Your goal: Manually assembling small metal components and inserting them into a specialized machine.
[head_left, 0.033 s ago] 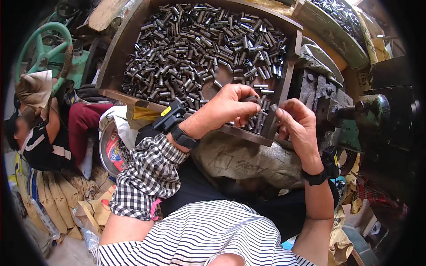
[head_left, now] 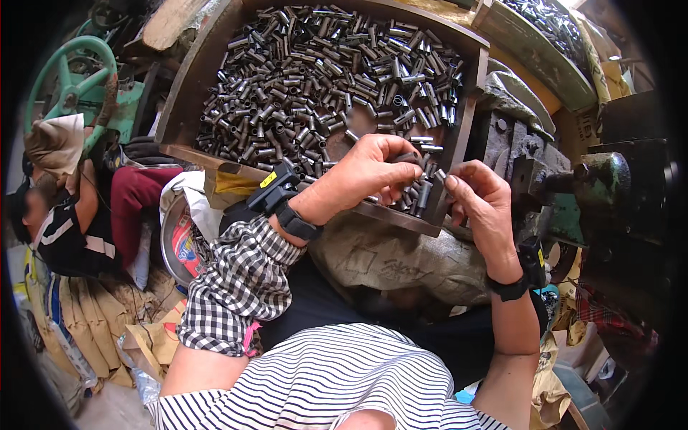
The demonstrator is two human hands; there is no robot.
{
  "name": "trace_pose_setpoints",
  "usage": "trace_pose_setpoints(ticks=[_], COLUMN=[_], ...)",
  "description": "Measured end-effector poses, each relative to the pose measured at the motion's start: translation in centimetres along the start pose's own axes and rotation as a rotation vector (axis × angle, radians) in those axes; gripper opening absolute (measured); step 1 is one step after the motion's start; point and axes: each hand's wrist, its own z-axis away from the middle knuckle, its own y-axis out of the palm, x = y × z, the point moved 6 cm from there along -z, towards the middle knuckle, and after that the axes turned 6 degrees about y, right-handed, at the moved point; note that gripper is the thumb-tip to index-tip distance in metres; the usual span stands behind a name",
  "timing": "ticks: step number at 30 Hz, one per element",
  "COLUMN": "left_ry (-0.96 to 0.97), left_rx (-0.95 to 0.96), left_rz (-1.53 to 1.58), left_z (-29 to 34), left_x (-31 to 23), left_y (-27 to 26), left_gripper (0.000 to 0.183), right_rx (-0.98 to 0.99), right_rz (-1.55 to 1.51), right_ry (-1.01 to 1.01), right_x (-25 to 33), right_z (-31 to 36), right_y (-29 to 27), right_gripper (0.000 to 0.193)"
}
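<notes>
And here is the right hand (head_left: pixel 481 193), right of centre in the frame, thumb and forefinger clamped on a short metal tube (head_left: pixel 440 174), its free end poking out leftward over the lower right corner of the brown tray (head_left: pixel 467 123). Across from it, near the middle of the frame, the left hand (head_left: pixel 373 170) curls in, thumb and forefinger closed on a dark metal piece (head_left: pixel 407 158); whether it is one piece or several bunched together, nobody can tell from up here, and the lower fingers are partly hidden.

Behind them, what a heap! Loose tubes (head_left: pixel 294 100) fill the tray across the upper centre, lying every which way, many with open, hollow ends showing.

How does such a tube handle? Light, by the look of it, stiff and hardly fragile; the shiny, rounded walls could well be slick and roll under a careless fingertip. The best hold looks like a pinch across the barrel, near one end, leaving the other end free, just as the right hand has it.

Below the tray, a drab cloth (head_left: pixel 401 261) bunches up; over at right stands a dark machine (head_left: pixel 605 190).
</notes>
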Motion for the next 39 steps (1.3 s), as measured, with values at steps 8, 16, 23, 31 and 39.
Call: trace_pose_setpoints(ticks=[8, 16, 23, 31, 39], left_ry=[0.019, 0.045, 0.055, 0.862, 0.963], left_rx=[0.011, 0.001, 0.011, -0.067, 0.017], left_rz=[0.227, 0.178, 0.181, -1.192, -1.199], left_z=[-0.3, -0.2, -0.2, 2.3, 2.8], left_x=[0.7, 0.1, 0.2, -3.4, -4.0], left_y=[-0.2, 0.3, 0.3, 3.7, 4.2], left_gripper=[0.017, 0.017, 0.017, 0.032, 0.042], right_rx=[-0.070, -0.069, -0.062, -0.092, 0.028], right_rz=[-0.171, -0.285, -0.346, -0.295, -0.300], right_ry=[0.000, -0.014, 0.031, -0.002, 0.119], right_x=[-0.4, -0.9, -1.1, -1.3, -1.2], right_z=[0.2, 0.0, 0.1, 0.0, -0.6], right_y=[0.1, -0.2, 0.1, -0.1, 0.5], right_gripper=[0.009, 0.010, 0.010, 0.012, 0.015])
